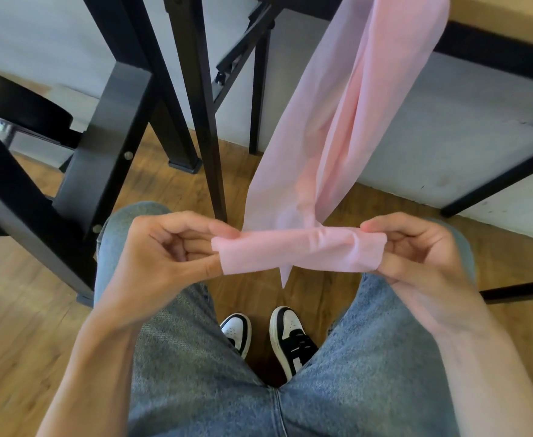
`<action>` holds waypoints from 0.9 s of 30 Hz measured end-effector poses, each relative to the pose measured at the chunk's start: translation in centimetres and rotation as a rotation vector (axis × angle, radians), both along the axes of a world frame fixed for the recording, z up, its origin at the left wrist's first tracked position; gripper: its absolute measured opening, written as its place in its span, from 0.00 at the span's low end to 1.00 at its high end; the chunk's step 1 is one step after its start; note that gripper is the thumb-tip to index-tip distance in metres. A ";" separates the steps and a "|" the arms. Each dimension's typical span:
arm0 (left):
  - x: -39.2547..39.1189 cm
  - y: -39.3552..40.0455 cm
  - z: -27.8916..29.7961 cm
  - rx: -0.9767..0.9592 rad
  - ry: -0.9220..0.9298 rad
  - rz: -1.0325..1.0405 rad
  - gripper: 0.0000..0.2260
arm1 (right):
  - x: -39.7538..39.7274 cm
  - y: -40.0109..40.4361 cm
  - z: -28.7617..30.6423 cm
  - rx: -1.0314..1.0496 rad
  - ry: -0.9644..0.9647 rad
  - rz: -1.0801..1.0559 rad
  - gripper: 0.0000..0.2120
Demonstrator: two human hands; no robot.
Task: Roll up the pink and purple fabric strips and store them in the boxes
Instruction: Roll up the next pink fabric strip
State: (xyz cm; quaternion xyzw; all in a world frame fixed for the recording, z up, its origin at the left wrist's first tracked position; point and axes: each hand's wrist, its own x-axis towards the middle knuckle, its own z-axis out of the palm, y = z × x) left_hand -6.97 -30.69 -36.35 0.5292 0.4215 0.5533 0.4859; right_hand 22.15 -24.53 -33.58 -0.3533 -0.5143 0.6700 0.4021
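Wood-grain flooring (pixel 322 298) is being seen beneath everything, warm brown, meeting a pale wall (pixel 416 127) at the back. At the upper right, a light wooden surface (pixel 495 17) with a black edge is showing, and the pink fabric strip (pixel 347 121) is hanging down from its edge toward the lap. Black table legs (pixel 202 99) are standing in the middle distance, and a black chair frame (pixel 101 137) is filling the left side, close to the left knee. Blue jeans (pixel 211 389) are covering both thighs, and black-and-white sneakers (pixel 277 335) are resting on the floor between the knees.

Room for moving is being limited on the left by the chair frame and ahead by the table legs; open floor is lying between the knees and to the right, where a thin black bar (pixel 511 291) is crossing near the floor.

The lower end of the strip is being held stretched level above the gap between the knees, as a short flattened roll. The left hand (pixel 170 250) is being kept palm-up with fingers curled, its grip closed on the left end of the roll between thumb and fingertips. The right hand (pixel 416 247) is mirroring it, its grip pinching the right end. A pointed corner of the strip is hanging below the roll.
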 end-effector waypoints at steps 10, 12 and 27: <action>0.7 0.6 -0.2 0.084 0.063 0.043 0.06 | -0.7 -0.3 0.8 0.234 -0.137 -0.097 0.04; 0.9 0.6 -0.2 0.056 0.034 0.017 0.04 | -1.0 -0.5 1.0 0.199 -0.094 -0.087 0.06; 2.9 0.3 -0.3 0.040 -0.105 0.140 0.04 | -1.6 -0.8 0.4 0.078 -0.012 -0.105 0.08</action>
